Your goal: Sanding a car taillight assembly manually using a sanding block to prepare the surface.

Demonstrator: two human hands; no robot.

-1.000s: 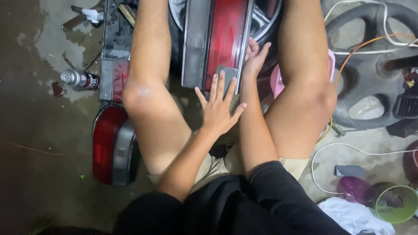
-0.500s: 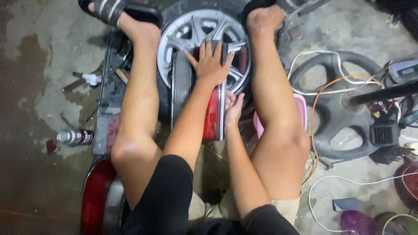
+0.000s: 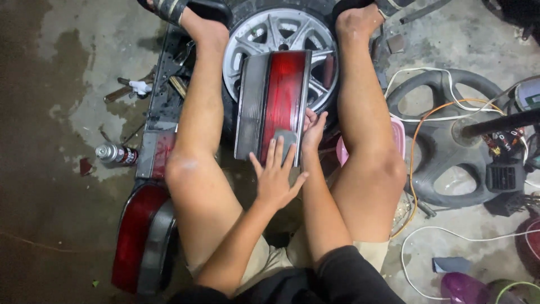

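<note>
A long tail light (image 3: pixel 275 101) with a red middle and smoky grey edges leans upright on an alloy wheel (image 3: pixel 256 39) between my bare legs. My left hand (image 3: pixel 275 180) lies flat, fingers spread, at the light's lower end and presses a small grey sanding sheet (image 3: pixel 286 139) against the lens. At the lower right edge of the light, my right hand (image 3: pixel 313 130) grips it and holds it steady. My feet in sandals rest on either side of the wheel.
A second red tail light (image 3: pixel 140 236) lies on the concrete by my left thigh, below a dark body panel (image 3: pixel 160 101). A spray can (image 3: pixel 115 153) and tools (image 3: pixel 132 87) lie left. Right: a steering wheel (image 3: pixel 444 146), cables, a pink stool (image 3: pixel 398 135).
My left hand has slid with the sanding sheet from the upper part of the lens down to its lower end. My right hand stays on the light's right edge.
</note>
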